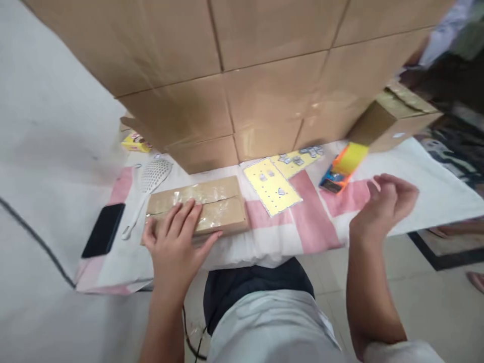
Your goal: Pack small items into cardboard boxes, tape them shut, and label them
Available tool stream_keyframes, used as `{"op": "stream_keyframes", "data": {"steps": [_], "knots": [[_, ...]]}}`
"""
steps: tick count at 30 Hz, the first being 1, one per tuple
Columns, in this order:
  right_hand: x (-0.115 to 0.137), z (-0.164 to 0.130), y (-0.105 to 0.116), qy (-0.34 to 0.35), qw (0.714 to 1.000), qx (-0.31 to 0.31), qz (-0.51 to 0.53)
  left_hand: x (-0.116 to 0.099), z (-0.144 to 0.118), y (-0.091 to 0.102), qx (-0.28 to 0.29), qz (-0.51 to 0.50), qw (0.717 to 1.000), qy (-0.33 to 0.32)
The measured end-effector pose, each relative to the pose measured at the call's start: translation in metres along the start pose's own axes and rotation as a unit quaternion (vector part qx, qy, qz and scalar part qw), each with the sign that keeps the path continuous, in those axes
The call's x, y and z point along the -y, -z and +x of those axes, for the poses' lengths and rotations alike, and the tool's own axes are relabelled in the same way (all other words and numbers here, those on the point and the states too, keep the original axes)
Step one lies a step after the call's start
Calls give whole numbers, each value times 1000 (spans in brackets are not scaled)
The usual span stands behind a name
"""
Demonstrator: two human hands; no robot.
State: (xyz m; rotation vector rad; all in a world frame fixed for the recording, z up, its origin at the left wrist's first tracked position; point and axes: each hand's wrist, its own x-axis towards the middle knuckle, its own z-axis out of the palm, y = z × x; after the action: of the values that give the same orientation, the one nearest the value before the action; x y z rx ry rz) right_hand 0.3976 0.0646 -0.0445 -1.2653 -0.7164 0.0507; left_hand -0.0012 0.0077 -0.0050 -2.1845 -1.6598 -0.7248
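Note:
My left hand [176,229] lies with its fingers spread over a closed cardboard box [223,204] with clear tape on its top. The thumb rests along the near edge of the box. My right hand [389,204] is raised over the right side of the table, somewhat blurred, its fingers loosely bent and the thumb apart. I see nothing held in it. Just left of that hand lies an orange and blue tape dispenser [335,177] with a yellow roll [352,157]. Yellow sticker sheets [274,186] lie between the box and the dispenser.
Stacked cardboard boxes [264,98] rise along the back. An open-topped box [393,118] stands at the right. To the left are a slotted ladle [156,174], a black phone [104,229] and a yellow packet [136,142]. A white wall [56,151] bounds the left side.

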Motion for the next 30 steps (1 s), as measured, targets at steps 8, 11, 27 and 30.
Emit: {"op": "stream_keyframes", "data": {"steps": [8, 11, 27, 30], "knots": [[-35, 102, -27, -287, 907, 305, 36, 9, 16, -12, -7, -26, 1000, -5], [-36, 97, -41, -311, 887, 340, 30, 16, 22, -14, -13, -28, 999, -8], [64, -19, -97, -137, 759, 566, 292, -137, 70, -22, 88, -156, 974, 140], [66, -24, -102, -113, 759, 559, 313, -144, 77, -17, 176, -222, 947, 152]]}}
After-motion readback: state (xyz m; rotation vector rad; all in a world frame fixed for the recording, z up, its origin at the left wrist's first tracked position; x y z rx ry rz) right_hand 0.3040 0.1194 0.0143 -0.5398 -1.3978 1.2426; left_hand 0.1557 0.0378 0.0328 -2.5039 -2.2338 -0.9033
